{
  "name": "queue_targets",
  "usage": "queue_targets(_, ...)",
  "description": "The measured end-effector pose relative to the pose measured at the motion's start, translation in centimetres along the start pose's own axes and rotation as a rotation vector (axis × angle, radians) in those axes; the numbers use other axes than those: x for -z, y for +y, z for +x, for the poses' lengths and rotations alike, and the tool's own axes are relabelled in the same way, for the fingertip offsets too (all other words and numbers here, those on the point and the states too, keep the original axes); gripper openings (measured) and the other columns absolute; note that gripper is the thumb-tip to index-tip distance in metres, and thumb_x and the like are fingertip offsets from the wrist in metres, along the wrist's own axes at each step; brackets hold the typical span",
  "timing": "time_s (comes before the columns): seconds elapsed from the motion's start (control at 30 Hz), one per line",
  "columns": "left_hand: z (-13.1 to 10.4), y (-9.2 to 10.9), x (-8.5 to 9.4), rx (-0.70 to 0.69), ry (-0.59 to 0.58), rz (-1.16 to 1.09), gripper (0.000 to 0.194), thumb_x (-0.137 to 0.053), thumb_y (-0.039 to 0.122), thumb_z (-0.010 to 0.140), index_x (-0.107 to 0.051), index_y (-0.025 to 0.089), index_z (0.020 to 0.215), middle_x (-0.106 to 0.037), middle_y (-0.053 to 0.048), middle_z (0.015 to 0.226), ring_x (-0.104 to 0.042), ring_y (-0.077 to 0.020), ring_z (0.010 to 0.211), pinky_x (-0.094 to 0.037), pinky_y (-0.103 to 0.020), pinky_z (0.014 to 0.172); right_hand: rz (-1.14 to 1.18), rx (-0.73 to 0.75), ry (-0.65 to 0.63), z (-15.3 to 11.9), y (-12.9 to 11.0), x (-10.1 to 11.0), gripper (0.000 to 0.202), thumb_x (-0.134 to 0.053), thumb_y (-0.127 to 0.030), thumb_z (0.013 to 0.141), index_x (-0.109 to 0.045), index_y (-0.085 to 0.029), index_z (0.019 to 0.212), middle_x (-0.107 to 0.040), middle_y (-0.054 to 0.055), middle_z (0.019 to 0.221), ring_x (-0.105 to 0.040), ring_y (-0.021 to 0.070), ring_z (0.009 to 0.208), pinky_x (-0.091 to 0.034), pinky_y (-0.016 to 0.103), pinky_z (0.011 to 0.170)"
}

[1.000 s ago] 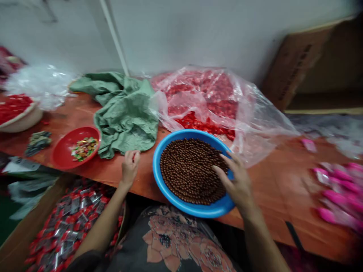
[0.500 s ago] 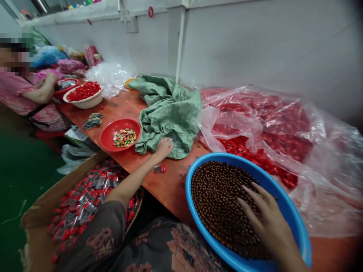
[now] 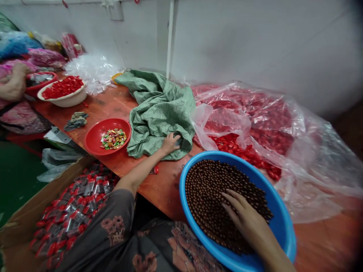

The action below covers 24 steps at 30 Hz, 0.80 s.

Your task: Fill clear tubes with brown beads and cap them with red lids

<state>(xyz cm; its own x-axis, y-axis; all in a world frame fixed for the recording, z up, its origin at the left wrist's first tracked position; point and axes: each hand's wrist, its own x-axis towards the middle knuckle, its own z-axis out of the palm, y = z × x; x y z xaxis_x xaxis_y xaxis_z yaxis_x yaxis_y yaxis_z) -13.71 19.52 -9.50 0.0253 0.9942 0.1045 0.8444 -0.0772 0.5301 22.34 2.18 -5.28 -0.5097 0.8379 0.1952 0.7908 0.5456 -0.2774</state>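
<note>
Hands [image 3: 246, 223] amid beads [image 3: 215, 192], inside basin rim [image 3: 283, 223].

Glossy blue plastic basin [image 3: 283, 226] of shiny brown beads [image 3: 210, 189]; crinkled matt green woven sack [image 3: 159, 109]; wooden table [image 3: 119, 102].

Basin [image 3: 283, 226] of beads [image 3: 215, 189] at table [image 3: 119, 102] near edge, right. Sack [image 3: 159, 109] mid-table, left of bag [image 3: 283, 151]. Dish [image 3: 95, 138] left of sack. Bowl [image 3: 68, 99] at far left end. Box [image 3: 42, 204] below near edge.
</note>
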Motion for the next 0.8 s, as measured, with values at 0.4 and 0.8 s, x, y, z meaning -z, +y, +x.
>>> queue_targets(0.4, -2.2, -2.8, 8.2, 0.188, 0.364, -0.286, 0.062, -0.067, 0.020, 0.071, -0.041, 0.012, 0.127, -0.060, -0.008, 0.109, -0.060, -0.0140, 0.085, -0.049, -0.024, 0.075, 0.048, -0.005, 0.036, 0.1, -0.9, 1.1, 0.035, -0.045, -0.039, 0.097, -0.068, -0.020, 0.117, -0.070, 0.009, 0.122, -0.071, 0.0249, 0.105, -0.060, 0.043, 0.092)
queue_targets(0.8, -5.6, 18.2, 2.8, -0.624, -0.161, -0.293, 0.059, -0.073, 0.014, 0.071, -0.051, 0.021, 0.125, -0.053, -0.008, 0.130, -0.052, -0.0230, 0.123, -0.040, -0.038, 0.108, 0.099, -0.195, 0.209, 0.1, -2.0, 3.3, 0.035, -0.046, -0.028, 0.097, -0.064, -0.017, 0.125, -0.063, 0.014, 0.131, -0.060, 0.0284, 0.121, -0.050, 0.049, 0.104)
